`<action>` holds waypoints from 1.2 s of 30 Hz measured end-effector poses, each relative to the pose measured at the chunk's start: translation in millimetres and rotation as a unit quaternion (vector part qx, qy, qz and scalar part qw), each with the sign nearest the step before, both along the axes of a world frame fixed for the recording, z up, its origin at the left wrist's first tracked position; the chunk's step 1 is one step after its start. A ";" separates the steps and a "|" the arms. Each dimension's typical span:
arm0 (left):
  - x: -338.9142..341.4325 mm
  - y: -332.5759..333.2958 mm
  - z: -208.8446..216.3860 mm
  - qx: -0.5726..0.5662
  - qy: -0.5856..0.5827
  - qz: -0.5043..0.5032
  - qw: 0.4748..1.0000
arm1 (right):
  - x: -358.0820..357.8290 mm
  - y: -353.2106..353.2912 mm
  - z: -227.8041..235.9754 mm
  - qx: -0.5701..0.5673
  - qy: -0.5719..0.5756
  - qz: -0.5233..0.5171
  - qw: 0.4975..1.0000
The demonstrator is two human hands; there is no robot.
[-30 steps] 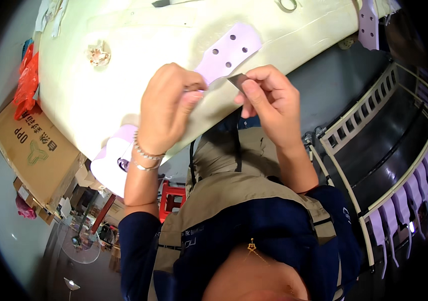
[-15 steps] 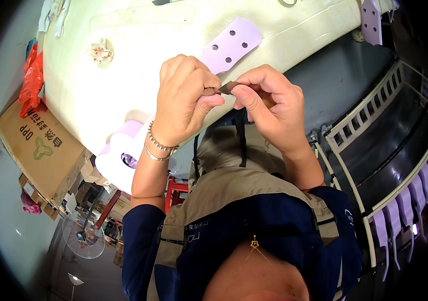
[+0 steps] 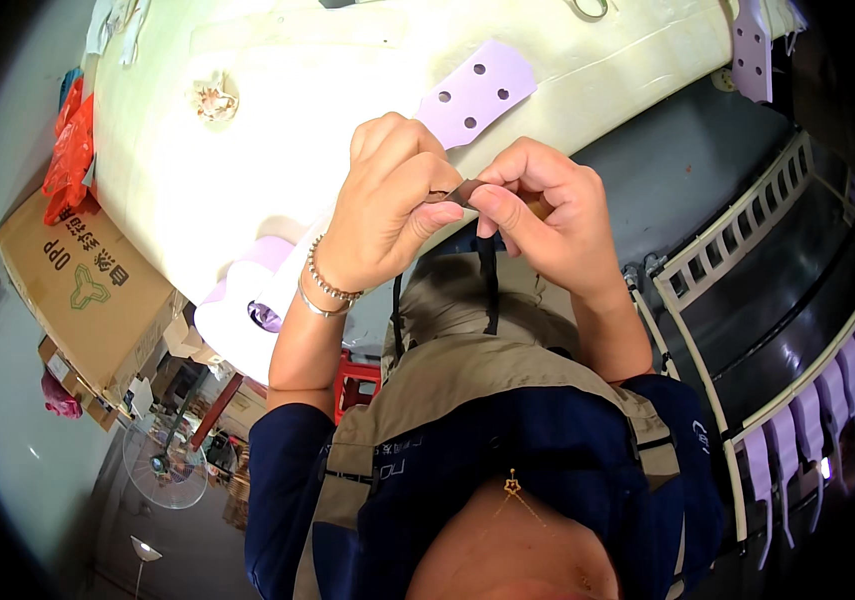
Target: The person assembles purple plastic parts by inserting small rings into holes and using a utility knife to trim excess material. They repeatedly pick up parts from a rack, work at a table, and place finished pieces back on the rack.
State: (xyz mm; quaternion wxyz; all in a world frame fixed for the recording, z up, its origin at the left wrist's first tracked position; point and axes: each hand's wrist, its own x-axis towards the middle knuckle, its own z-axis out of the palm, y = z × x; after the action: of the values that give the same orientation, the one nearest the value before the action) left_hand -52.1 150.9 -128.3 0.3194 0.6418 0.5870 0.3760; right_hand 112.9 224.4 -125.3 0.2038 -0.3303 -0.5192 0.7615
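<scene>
In front of my body, near the table's edge, both hands meet on a small, thin, dark brown piece [image 3: 465, 192]; its exact kind I cannot make out. My left hand [image 3: 392, 190] pinches its left end between thumb and curled forefinger. On the other side, my right hand [image 3: 547, 210] grips it between thumb and fingertips. Just beyond my left hand, a flat light purple piece with several round holes [image 3: 492, 90] lies on the table, its near end hidden behind that hand.
The pale covered table [image 3: 297, 100] carries a crumpled whitish lump [image 3: 214, 98] and a purple-and-white roll [image 3: 265, 270]. A cardboard box [image 3: 82, 290] and a red plastic bag [image 3: 69, 160] are left. At right, purple strips [image 3: 807, 420] hang from a rack [image 3: 742, 215]. A fan [image 3: 162, 460] stands lower left.
The whole view has shifted slightly. My left hand has come a little closer to my right, and less of the brown piece shows between them. Both hands keep their pinch.
</scene>
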 end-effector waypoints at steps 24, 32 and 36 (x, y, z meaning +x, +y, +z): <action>-28.5 16.2 -34.6 -0.056 -0.020 0.293 0.954 | -8.1 4.0 -71.5 0.395 -0.218 -0.086 0.888; -29.5 15.9 -36.6 -0.067 -0.020 0.301 0.951 | -9.3 1.9 -74.7 0.411 -0.226 -0.090 0.879; -29.5 16.5 -37.0 -0.071 -0.024 0.298 0.951 | -8.8 3.5 -74.7 0.449 -0.237 -0.070 0.859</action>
State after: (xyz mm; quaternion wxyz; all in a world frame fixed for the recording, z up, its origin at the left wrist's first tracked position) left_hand -81.5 167.4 -165.3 0.2516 0.4037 0.7691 0.4268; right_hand 104.1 227.9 -200.0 0.2536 -0.4089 -0.8130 0.3279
